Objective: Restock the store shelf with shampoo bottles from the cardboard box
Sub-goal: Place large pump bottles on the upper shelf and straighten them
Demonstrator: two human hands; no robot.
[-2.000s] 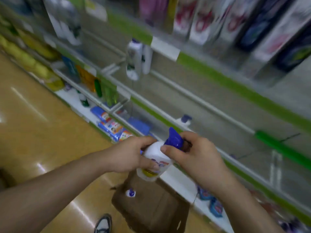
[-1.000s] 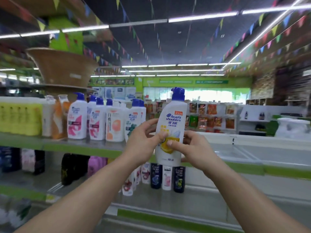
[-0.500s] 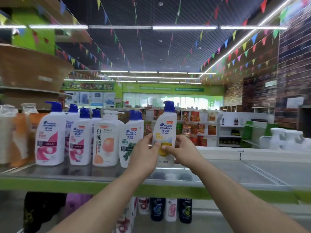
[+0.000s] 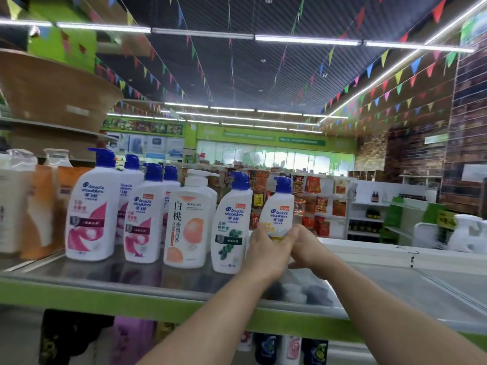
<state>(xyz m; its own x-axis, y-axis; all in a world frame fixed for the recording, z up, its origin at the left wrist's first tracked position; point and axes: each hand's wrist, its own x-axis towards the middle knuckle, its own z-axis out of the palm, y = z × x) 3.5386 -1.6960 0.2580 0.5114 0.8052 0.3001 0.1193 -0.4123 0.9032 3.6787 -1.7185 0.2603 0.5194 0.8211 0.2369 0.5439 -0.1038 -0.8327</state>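
A white shampoo bottle (image 4: 278, 210) with a blue pump cap and a yellow label stands upright at the right end of a row on the top shelf (image 4: 110, 275). My left hand (image 4: 266, 248) wraps its lower left side. My right hand (image 4: 307, 246) grips its lower right side. The bottle's base is hidden behind my hands. Immediately to its left stands a white bottle with a green leaf label (image 4: 232, 227), then a peach-labelled pump bottle (image 4: 188, 225) and pink-labelled bottles (image 4: 91, 209). The cardboard box is out of view.
The shelf top to the right of the held bottle is bare metal (image 4: 395, 285) with a green front edge (image 4: 158, 302). Dark and pink bottles (image 4: 266, 349) hang on the shelf below. Orange bottles (image 4: 39, 206) stand at far left. White jugs (image 4: 469, 235) sit far right.
Over two seconds the bottle rose from near the floor box up to the top shelf. In the last half second both hands lowered it into the row beside the green-labelled bottle.
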